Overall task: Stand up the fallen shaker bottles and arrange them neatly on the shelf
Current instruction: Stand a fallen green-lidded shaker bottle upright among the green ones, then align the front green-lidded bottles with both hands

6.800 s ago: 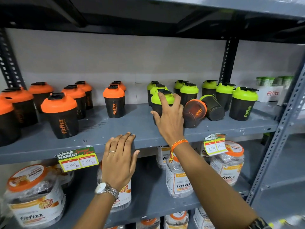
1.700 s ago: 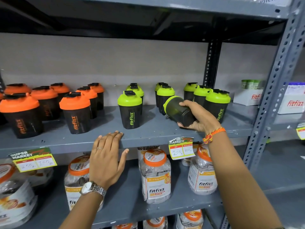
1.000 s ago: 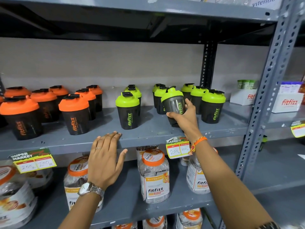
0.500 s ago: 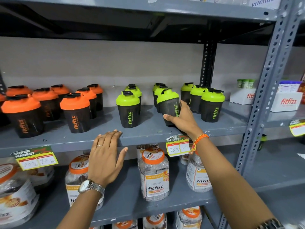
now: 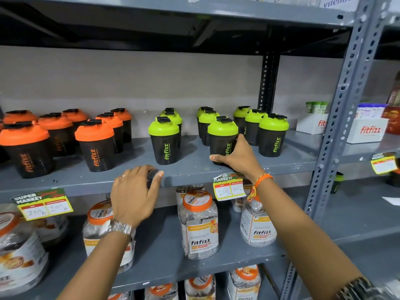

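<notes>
Black shaker bottles stand upright in rows on the grey shelf (image 5: 194,169). Orange-lidded ones (image 5: 95,146) fill the left half and green-lidded ones (image 5: 164,141) the right half. My right hand (image 5: 238,158) wraps the lower body of a front green-lidded shaker (image 5: 221,137), which stands upright on the shelf. My left hand (image 5: 135,191) rests on the shelf's front edge, fingers curled over it, holding nothing. No shaker lies on its side in view.
Clear fitfizz jars with orange lids (image 5: 199,224) stand on the shelf below. Price tags (image 5: 229,188) hang from the shelf edge. A perforated grey upright (image 5: 337,126) bounds the bay at right, with white fitfizz boxes (image 5: 368,131) beyond it.
My right hand has turned the tilted green-lidded shaker upright and set it down at the front of the green group. My left hand has shifted slightly right along the shelf edge.
</notes>
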### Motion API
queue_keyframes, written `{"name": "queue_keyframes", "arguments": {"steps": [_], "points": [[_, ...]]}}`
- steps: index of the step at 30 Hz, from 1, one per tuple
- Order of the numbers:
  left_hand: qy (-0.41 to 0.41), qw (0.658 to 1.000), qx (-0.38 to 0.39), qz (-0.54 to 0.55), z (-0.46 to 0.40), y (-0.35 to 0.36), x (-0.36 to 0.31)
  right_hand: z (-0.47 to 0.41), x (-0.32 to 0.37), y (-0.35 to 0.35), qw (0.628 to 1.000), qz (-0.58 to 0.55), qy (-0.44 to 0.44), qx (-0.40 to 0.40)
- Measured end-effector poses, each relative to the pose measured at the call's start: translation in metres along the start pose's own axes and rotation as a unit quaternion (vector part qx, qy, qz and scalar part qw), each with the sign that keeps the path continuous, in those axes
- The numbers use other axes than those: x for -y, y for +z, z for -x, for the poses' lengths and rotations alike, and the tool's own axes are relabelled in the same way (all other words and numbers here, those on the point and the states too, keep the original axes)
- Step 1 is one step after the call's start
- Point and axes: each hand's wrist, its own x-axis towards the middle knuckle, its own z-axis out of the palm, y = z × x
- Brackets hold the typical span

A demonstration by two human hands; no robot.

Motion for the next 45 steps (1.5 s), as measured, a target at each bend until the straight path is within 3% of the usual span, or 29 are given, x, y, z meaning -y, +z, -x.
{"name": "queue_keyframes", "arguments": {"steps": [3, 6, 9, 17, 20, 27, 45], "points": [[-0.074, 0.993, 0.083, 0.041, -0.04, -0.007, -0.001, -0.008, -0.008, -0.019, 0.994, -0.077, 0.023, 0.075], [-0.146, 0.952, 0.222, 0.154, -0.078, -0.004, -0.001, -0.014, -0.016, -0.035, 0.977, -0.136, 0.025, 0.159], [-0.148, 0.921, 0.274, 0.233, -0.103, 0.007, -0.002, -0.022, -0.016, -0.039, 0.967, -0.131, 0.009, 0.217], [-0.082, 0.9, 0.288, 0.316, -0.109, 0.024, 0.0, -0.034, -0.023, -0.027, 0.971, -0.114, -0.007, 0.208], [-0.056, 0.91, 0.282, 0.298, -0.105, 0.025, -0.002, -0.035, -0.03, -0.025, 0.976, -0.119, -0.01, 0.183], [-0.004, 0.948, 0.255, 0.19, -0.098, 0.019, -0.01, -0.033, -0.034, -0.024, 0.969, -0.125, -0.008, 0.211], [-0.016, 0.942, 0.26, 0.21, -0.098, 0.015, -0.013, -0.03, -0.033, -0.022, 0.975, -0.1, -0.016, 0.195]]}}
